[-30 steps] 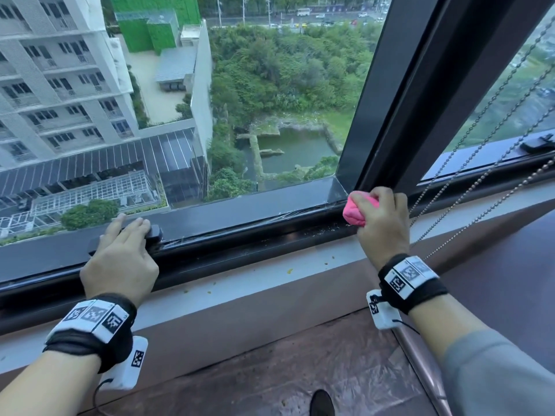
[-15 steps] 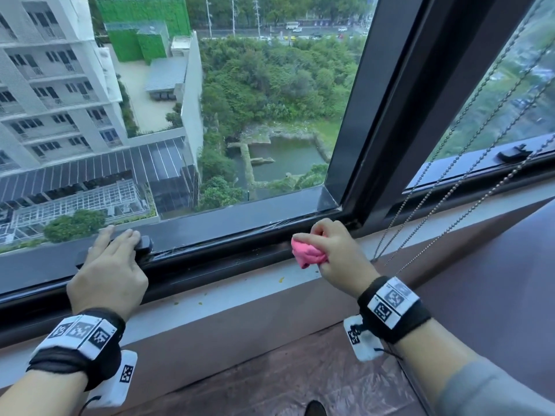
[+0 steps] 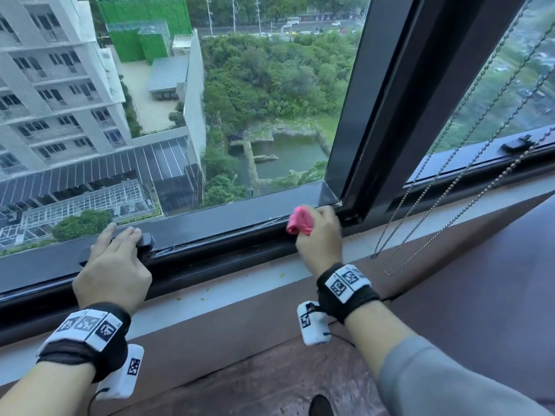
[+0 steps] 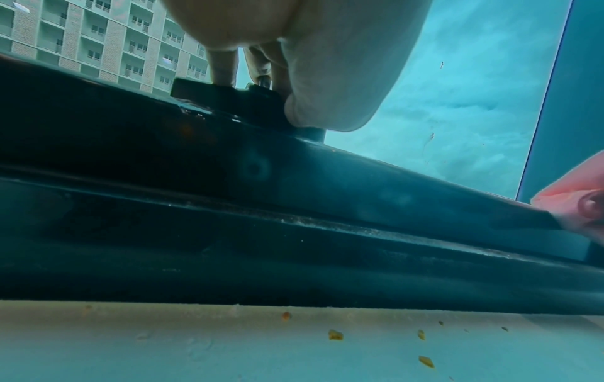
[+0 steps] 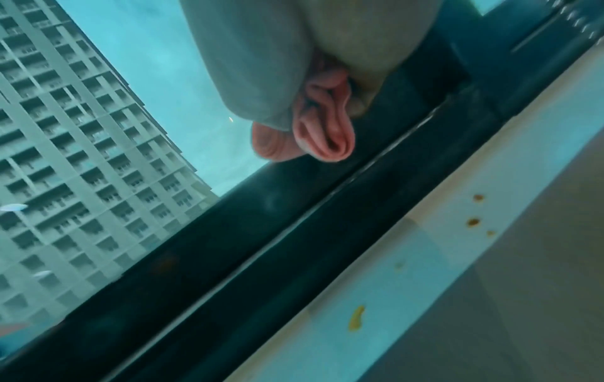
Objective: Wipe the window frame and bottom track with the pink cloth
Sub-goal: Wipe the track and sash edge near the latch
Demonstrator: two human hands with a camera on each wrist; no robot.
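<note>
My right hand (image 3: 319, 232) grips a bunched pink cloth (image 3: 298, 221) and holds it against the black lower rail of the window, just left of the corner with the vertical frame (image 3: 375, 115). In the right wrist view the folded cloth (image 5: 326, 134) bulges out under the fingers above the bottom track (image 5: 326, 219). My left hand (image 3: 118, 250) rests over the black window handle (image 3: 145, 240) with fingers laid flat. From the left wrist, the fingertips (image 4: 222, 67) sit on that handle (image 4: 225, 100). The dusty bottom track (image 3: 225, 255) runs between both hands.
A pale sill (image 3: 240, 285) below the track carries small yellowish crumbs (image 4: 335, 335). Bead chains (image 3: 450, 190) of a blind hang right of the vertical frame. A second black handle (image 3: 516, 144) sits on the right-hand pane's rail. A brown ledge lies below.
The right hand with the cloth left the frame corner, slid left and down along the track, then came back up toward the corner. The left hand stayed on the handle.
</note>
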